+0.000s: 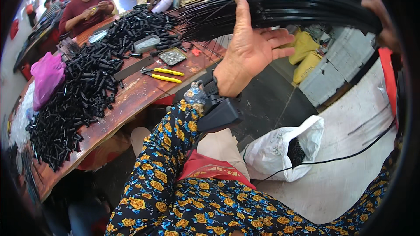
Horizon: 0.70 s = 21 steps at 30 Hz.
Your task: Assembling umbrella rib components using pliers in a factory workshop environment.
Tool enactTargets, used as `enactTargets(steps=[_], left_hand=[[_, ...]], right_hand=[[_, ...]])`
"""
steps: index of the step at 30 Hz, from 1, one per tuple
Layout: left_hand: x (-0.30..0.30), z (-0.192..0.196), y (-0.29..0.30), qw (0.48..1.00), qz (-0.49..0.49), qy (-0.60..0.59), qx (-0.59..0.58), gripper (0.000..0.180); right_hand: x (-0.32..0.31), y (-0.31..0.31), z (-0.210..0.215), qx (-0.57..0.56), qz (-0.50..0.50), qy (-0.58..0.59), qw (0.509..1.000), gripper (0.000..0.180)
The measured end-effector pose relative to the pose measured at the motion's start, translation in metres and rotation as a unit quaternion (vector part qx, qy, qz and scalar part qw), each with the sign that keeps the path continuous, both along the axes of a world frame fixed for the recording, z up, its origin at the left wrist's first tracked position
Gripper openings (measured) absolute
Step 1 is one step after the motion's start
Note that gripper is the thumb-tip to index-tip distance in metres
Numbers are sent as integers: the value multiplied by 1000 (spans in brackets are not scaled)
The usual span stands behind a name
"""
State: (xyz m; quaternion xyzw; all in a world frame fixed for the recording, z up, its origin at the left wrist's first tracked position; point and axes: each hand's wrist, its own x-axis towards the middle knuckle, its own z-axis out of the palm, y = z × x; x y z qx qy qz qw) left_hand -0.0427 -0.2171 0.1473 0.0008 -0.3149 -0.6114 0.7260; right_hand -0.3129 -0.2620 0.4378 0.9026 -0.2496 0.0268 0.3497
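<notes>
A: What is the biggest thing here?

B: The long wooden counter [131, 100]. It is carrying a big heap of little black tubes [83, 91]. Yellow pliers [166, 75] are lying on the counter, just beside the heap.

A: And what is the person holding?

B: A long bundle of thin black rods [280, 11]. It is hanging in the air, above the far end of the counter and off to one side of it. The left hand [251, 48] is pressing up against it with the thumb over the top and the other fingers spread out wide. So that grip is loose, more like propping than squeezing.

A: And the right hand [380, 17]?

B: It is at the other end of the bundle, well away from the counter. I can see only a bit of it, so I cannot tell if its grip is tight or open.

A: What could go wrong?

B: I think the rods could be slipping. The left fingers are not wrapping around them, and the thin ends are fanning out over the counter. If the bundle is tipping, loose rods could slide out and fall onto the tubes.

A: Anything else?

B: The fanned ends could be poking the small metal tray [172, 55] on the counter and knocking it. Also, another person [85, 6] is sitting at the far end of the counter, so swinging the bundle that way could hit them.
</notes>
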Motion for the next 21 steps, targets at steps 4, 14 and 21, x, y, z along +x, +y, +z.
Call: enactTargets(steps=[4, 14, 21], left_hand=[[22, -20, -41, 998, 40, -16, 45, 115], [130, -91, -123, 986, 22, 105, 128, 53], [193, -140, -153, 964, 161, 45, 207, 31]], right_hand=[[14, -35, -80, 133, 3, -69, 989, 57], [115, -90, -289, 195, -40, -194, 961, 36], [187, -129, -391, 384, -97, -209, 894, 33]])
